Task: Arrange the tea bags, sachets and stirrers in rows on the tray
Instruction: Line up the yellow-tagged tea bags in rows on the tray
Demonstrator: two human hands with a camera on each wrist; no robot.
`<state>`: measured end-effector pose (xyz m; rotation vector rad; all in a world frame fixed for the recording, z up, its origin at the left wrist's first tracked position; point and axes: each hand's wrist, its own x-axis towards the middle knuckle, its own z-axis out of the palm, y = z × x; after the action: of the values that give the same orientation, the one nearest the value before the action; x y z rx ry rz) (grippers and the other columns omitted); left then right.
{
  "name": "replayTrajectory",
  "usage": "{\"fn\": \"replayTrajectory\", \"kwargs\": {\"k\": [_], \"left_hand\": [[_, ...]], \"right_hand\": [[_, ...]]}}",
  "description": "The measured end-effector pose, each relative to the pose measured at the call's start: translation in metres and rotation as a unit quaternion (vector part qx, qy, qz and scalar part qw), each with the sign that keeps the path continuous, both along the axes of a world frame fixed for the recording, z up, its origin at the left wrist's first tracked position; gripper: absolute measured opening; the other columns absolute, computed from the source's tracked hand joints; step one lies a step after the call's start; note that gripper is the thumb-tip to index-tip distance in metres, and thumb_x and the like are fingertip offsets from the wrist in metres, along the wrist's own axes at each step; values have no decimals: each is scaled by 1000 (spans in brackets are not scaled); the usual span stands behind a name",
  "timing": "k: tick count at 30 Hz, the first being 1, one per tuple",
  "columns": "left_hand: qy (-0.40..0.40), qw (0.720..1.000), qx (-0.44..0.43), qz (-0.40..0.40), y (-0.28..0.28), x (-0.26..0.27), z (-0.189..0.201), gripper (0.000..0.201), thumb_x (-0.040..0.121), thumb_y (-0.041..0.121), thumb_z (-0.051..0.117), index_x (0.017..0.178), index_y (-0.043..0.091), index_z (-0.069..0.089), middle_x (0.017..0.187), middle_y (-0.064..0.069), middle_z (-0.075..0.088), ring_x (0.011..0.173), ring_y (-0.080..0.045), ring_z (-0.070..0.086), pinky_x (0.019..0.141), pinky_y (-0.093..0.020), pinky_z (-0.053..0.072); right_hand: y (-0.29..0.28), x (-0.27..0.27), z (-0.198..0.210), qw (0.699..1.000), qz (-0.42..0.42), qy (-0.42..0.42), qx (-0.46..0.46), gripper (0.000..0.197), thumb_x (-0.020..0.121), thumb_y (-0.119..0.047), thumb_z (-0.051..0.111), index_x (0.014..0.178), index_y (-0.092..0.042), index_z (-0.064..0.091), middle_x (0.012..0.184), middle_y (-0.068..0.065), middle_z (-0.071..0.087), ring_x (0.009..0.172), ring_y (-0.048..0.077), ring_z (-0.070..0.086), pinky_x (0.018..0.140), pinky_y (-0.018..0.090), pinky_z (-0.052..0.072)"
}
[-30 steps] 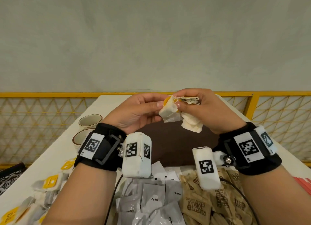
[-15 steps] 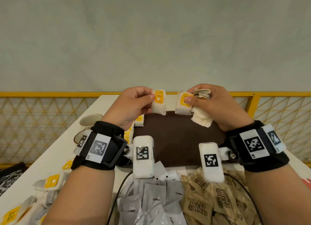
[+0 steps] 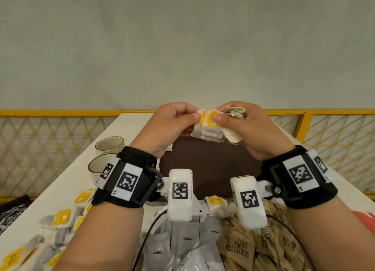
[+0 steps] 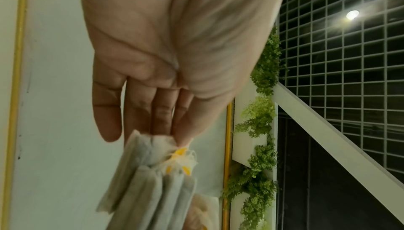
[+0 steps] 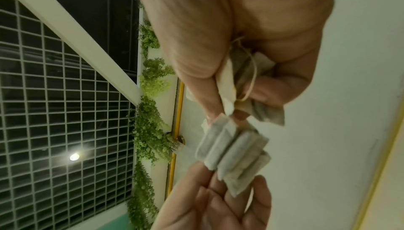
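Note:
Both hands are raised above the dark brown tray, meeting at a bundle of white tea bags with yellow tags. My left hand pinches the bundle's left side between thumb and fingers. My right hand pinches its right side and also holds crumpled bags and strings in its palm. In the left wrist view the left hand pinches the tops of the tea bags. In the right wrist view the right hand grips the tea bags, with the left hand's fingers just below.
Two cups stand left of the tray. Loose tea bags lie at the table's near left, and one tea bag by the tray's front edge. Grey coffee sachets and brown sugar sachets are piled in front. A yellow railing runs behind.
Half a second ago the hands were apart, each holding a tea bag. They have come back together on one bundle, a little higher than a second ago.

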<state>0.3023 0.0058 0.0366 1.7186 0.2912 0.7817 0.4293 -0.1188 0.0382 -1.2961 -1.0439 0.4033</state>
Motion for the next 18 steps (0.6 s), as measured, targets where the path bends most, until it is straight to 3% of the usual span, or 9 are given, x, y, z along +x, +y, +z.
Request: {"fn": "replayTrajectory", "kwargs": {"k": [5, 9, 12, 14, 16, 18], "left_hand": [[-14, 999, 34, -1, -2, 0, -1, 9, 87, 4, 64, 94, 10, 65, 78, -5, 70, 70, -12, 64, 65, -23, 52], [-47, 996, 80, -7, -7, 1, 0, 18, 90, -4, 56, 91, 14, 56, 68, -1, 60, 62, -10, 54, 61, -22, 47], [-41, 993, 111, -10, -14, 3, 0, 28, 90, -9, 46, 85, 13, 63, 70, 4, 54, 62, -4, 49, 61, -17, 44], [-23, 994, 106, -24, -16, 4, 0, 32, 90, -7, 45, 82, 14, 68, 77, 4, 62, 69, -5, 53, 64, -17, 45], [-10, 994, 105, -30, -17, 5, -1, 36, 90, -4, 44, 79, 16, 73, 84, 1, 70, 79, -11, 60, 73, -22, 49], [-10, 993, 114, 15, -17, 6, -2, 35, 89, -3, 45, 78, 14, 75, 82, -5, 71, 79, -11, 61, 74, -23, 47]], "right_hand": [[1, 3, -1, 1000, -23, -3, 5, 12, 83, -5, 70, 78, -14, 64, 59, -4, 62, 51, 13, 56, 41, 22, 44], [3, 2, -1, 1000, -19, 6, 7, 13, 82, -6, 70, 77, -14, 62, 62, -1, 61, 52, 15, 56, 42, 22, 44], [4, 1, -2, 1000, -23, 6, 15, 14, 82, -8, 71, 76, -15, 61, 60, -1, 59, 48, 13, 53, 41, 22, 42], [3, 1, -2, 1000, -17, 20, 12, 13, 84, -8, 69, 77, -15, 60, 57, -2, 57, 46, 12, 52, 40, 21, 40], [3, -1, 0, 998, 7, 65, 4, 10, 89, -10, 63, 80, -14, 59, 59, -1, 56, 48, 13, 52, 41, 21, 40], [4, -2, 1, 984, 48, 174, 7, 7, 92, -15, 59, 85, -12, 59, 63, 2, 55, 50, 13, 50, 42, 20, 39]]}}
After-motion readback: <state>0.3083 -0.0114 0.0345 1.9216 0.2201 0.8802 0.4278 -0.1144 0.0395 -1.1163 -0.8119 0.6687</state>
